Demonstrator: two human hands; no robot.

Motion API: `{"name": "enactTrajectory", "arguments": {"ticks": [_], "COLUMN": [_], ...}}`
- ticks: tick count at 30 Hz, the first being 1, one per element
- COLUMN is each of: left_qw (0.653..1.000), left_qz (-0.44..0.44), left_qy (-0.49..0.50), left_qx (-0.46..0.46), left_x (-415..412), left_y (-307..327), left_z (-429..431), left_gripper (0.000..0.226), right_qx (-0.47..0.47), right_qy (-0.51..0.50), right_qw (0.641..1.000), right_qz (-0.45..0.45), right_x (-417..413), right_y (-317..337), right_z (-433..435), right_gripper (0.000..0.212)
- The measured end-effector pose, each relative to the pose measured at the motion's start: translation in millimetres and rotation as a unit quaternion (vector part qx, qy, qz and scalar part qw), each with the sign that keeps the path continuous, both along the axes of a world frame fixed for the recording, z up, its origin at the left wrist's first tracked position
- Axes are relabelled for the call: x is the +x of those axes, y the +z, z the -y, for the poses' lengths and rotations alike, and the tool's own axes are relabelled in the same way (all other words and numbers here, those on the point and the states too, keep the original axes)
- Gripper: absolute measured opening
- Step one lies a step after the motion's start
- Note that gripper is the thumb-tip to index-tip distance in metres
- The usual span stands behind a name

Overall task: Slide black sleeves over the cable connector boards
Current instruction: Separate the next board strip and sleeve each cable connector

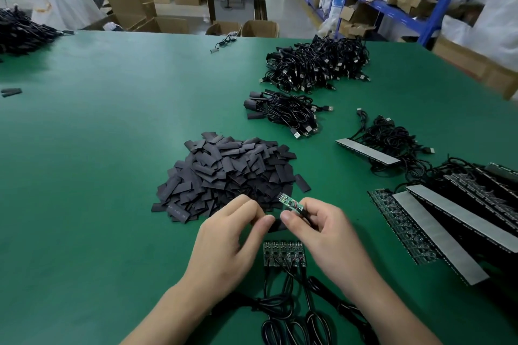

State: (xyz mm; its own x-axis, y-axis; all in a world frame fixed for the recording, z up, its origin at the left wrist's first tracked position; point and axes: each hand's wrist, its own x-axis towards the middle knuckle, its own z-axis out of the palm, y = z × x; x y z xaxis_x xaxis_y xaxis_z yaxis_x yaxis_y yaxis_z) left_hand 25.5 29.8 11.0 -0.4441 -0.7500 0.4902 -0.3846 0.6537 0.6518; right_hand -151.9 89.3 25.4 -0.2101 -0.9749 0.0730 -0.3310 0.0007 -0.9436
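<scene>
My right hand pinches a small green connector board by its cable end, the board tilted up and to the left above the table. My left hand sits close beside it, fingers curled, thumb and fingertips pinching a black sleeve that is mostly hidden between both hands. A large heap of flat black sleeves lies just beyond the hands. Under the hands, several bare connector boards lie side by side, their black cables coiled toward me.
On the green table, two piles of sleeved USB cables lie far right. LED strip panels with cables are stacked at the right. Another black pile sits far left, near loose sleeves. Boxes and shelving stand beyond the table.
</scene>
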Motion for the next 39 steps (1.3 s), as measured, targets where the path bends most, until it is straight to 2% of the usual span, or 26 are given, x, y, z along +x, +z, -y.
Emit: {"name": "enactTrajectory", "arguments": {"ticks": [2,6,8,10,13,14,21,39], "left_qw": [1.000,1.000,1.000,1.000,0.999,0.998,0.988,0.981], "left_qz": [-0.009,-0.001,-0.001,-0.011,-0.035,-0.041,-0.086,-0.096], "left_qy": [-0.003,-0.011,-0.013,-0.011,-0.002,0.003,0.017,0.008], "left_qx": [0.000,-0.002,-0.016,-0.010,0.026,0.037,0.127,0.169], "left_x": [1,0,-1,-1,2,3,6,6], "left_y": [0,1,2,2,4,5,5,2], "left_z": [0,0,-1,-1,1,2,5,4], "left_gripper": [0.020,0.034,0.029,0.023,0.019,0.020,0.022,0.026], "right_qx": [0.002,0.013,0.011,0.009,0.024,0.027,0.039,0.079], "right_qy": [-0.004,0.012,0.033,0.055,0.044,0.040,0.104,0.119], "right_qw": [1.000,0.999,0.998,0.996,0.996,0.996,0.994,0.988], "right_qz": [0.012,0.032,0.045,0.067,0.073,0.070,0.003,0.054], "right_x": [-2,-4,-2,-1,-8,-11,-23,-21], "right_y": [-1,-4,-3,-2,-1,-1,1,5], "right_z": [-1,-1,-1,-1,-1,0,-4,-5], "right_gripper": [0.042,0.029,0.022,0.025,0.047,0.048,0.044,0.040]}}
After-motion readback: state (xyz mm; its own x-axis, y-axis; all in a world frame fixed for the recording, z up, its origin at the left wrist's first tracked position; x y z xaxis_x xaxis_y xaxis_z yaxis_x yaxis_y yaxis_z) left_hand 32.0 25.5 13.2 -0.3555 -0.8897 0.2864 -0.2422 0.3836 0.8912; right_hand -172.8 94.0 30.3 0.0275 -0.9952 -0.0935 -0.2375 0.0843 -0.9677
